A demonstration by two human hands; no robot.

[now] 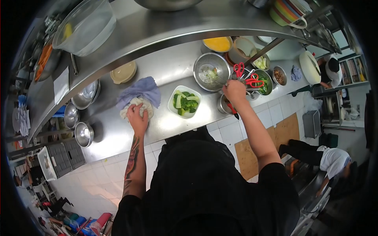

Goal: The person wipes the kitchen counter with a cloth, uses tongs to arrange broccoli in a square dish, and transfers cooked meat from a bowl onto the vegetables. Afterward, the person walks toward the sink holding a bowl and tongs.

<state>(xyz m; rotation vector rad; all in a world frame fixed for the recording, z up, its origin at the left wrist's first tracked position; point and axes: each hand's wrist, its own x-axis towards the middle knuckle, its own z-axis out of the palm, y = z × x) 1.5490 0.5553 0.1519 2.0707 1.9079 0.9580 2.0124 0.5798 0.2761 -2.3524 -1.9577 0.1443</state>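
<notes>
My left hand (138, 118) is on a whitish cloth (147, 109), its fingers bent into the fabric. A blue-grey cloth (142, 91) lies bunched just beyond it. My right hand (235, 93) reaches over a metal container (224, 105) of utensils, fingers closed; what they hold is hidden. Beside those fingers stand red-handled scissors (239, 70) and another red-handled pair (254, 81). Between my hands sits a white square bowl (171, 105) of broccoli florets (186, 103) and pale green stalk pieces. A metal bowl (200, 65) with some food bits stands behind my right hand.
Along the back are a tub of yellow liquid (217, 44), a bowl of green leaves (264, 83) and a beige bowl (123, 72). Several metal bowls (84, 134) sit at left. An overhead steel shelf (165, 23) crosses above. Other people (334, 160) are at right.
</notes>
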